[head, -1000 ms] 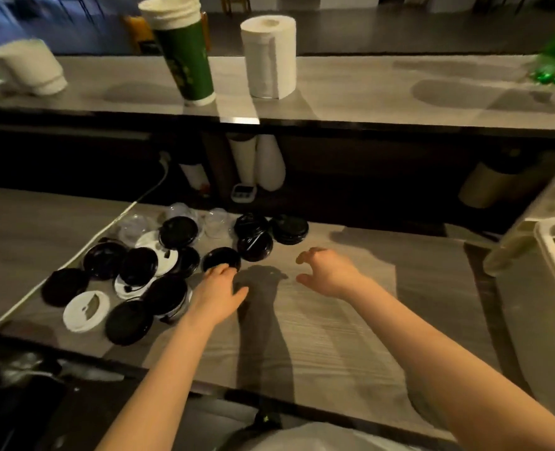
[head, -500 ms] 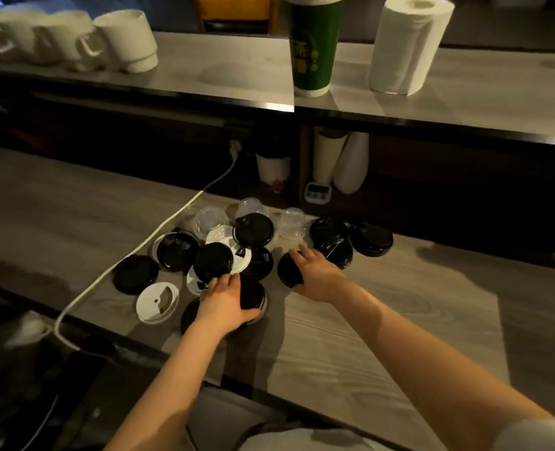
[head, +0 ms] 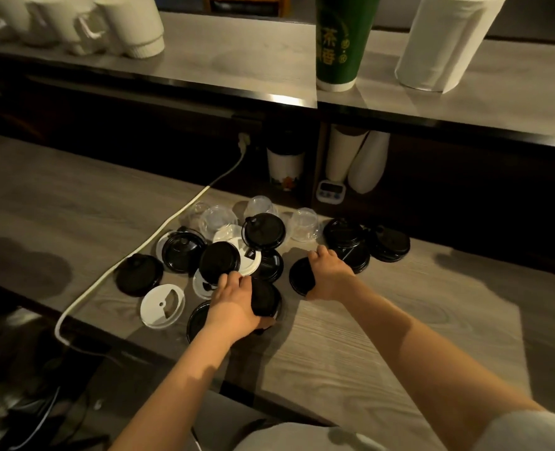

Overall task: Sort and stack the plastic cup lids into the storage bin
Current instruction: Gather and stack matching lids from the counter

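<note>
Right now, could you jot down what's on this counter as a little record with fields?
surface: wood-grain counter
black lids: about a dozen, scattered and overlapping
white lids: a few; one lies flat at the near left
clear dome lids: several at the back of the pile
left hand: grasping a black lid
right hand: grasping another black lid
cable: white, runs along the pile's left side
upper shelf: mugs, green cup, paper roll
storage bin: not in view
</note>
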`<action>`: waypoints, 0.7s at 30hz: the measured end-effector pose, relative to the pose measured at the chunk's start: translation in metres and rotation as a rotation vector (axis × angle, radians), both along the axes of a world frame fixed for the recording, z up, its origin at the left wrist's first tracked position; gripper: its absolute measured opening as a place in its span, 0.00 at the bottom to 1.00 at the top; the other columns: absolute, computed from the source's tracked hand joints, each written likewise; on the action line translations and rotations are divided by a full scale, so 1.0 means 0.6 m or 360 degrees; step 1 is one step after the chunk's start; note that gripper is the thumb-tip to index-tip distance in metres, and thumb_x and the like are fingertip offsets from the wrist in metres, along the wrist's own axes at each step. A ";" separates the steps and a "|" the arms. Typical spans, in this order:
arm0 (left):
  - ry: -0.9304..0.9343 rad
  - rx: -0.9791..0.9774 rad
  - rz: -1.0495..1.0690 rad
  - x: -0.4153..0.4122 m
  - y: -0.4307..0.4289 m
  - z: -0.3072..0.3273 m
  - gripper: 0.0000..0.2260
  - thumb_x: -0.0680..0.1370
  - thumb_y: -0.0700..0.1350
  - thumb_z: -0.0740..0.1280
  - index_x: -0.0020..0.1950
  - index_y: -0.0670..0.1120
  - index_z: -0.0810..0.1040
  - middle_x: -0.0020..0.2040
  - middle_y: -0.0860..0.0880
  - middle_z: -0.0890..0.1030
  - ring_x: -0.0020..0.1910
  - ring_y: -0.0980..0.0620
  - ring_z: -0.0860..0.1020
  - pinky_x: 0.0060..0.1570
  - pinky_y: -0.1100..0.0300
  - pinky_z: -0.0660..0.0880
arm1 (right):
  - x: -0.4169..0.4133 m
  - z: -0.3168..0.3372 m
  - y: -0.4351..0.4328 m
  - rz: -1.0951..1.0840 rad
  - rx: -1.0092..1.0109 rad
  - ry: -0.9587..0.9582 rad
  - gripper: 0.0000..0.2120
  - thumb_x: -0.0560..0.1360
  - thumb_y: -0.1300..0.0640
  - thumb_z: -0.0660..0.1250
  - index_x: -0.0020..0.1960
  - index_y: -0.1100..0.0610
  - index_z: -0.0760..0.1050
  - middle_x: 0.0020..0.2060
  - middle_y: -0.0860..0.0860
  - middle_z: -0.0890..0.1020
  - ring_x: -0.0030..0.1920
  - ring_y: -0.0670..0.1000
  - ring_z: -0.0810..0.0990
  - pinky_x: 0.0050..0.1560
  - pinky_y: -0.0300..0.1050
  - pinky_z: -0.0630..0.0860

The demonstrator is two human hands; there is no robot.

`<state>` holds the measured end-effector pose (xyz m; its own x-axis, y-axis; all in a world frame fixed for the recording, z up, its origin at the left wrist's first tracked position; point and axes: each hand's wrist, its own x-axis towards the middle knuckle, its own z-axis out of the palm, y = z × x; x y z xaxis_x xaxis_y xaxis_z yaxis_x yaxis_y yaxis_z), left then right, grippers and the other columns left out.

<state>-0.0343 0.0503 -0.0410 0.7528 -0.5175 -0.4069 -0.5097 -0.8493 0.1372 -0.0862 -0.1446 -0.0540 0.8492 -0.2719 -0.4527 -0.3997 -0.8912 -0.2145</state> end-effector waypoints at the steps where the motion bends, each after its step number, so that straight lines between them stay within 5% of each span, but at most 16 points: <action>1: -0.0048 -0.0047 -0.0025 -0.001 -0.001 0.004 0.40 0.67 0.65 0.70 0.71 0.46 0.60 0.67 0.47 0.61 0.67 0.46 0.58 0.67 0.53 0.61 | -0.005 -0.001 -0.001 -0.0017 0.0049 -0.0054 0.41 0.64 0.48 0.77 0.69 0.59 0.61 0.64 0.55 0.65 0.64 0.56 0.66 0.60 0.51 0.73; 7: -0.0228 -0.0294 -0.0080 -0.002 -0.018 0.033 0.41 0.66 0.65 0.70 0.70 0.45 0.60 0.69 0.46 0.60 0.69 0.45 0.58 0.66 0.51 0.62 | -0.057 0.014 -0.020 -0.0344 0.0340 -0.0476 0.40 0.62 0.54 0.77 0.69 0.57 0.62 0.64 0.54 0.69 0.64 0.57 0.68 0.63 0.48 0.69; 12: -0.0055 -0.0428 -0.0053 -0.008 -0.061 0.063 0.44 0.67 0.62 0.72 0.74 0.45 0.54 0.73 0.44 0.59 0.71 0.43 0.61 0.66 0.49 0.66 | -0.110 0.046 -0.056 -0.0547 0.0343 -0.0699 0.43 0.63 0.49 0.78 0.72 0.55 0.61 0.67 0.52 0.68 0.67 0.55 0.66 0.66 0.48 0.67; 21: -0.0123 -0.0716 -0.0225 -0.083 -0.192 0.118 0.44 0.65 0.62 0.73 0.73 0.47 0.58 0.71 0.45 0.61 0.70 0.43 0.61 0.68 0.48 0.63 | -0.256 0.122 -0.126 -0.0862 0.0212 -0.0967 0.44 0.64 0.48 0.77 0.74 0.56 0.60 0.69 0.52 0.66 0.69 0.54 0.65 0.68 0.47 0.65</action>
<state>-0.0842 -0.0647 0.0300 0.6816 -0.7289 -0.0644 -0.6392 -0.6360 0.4324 -0.2397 -0.2204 0.0194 0.7231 -0.6906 -0.0138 -0.5469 -0.5601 -0.6223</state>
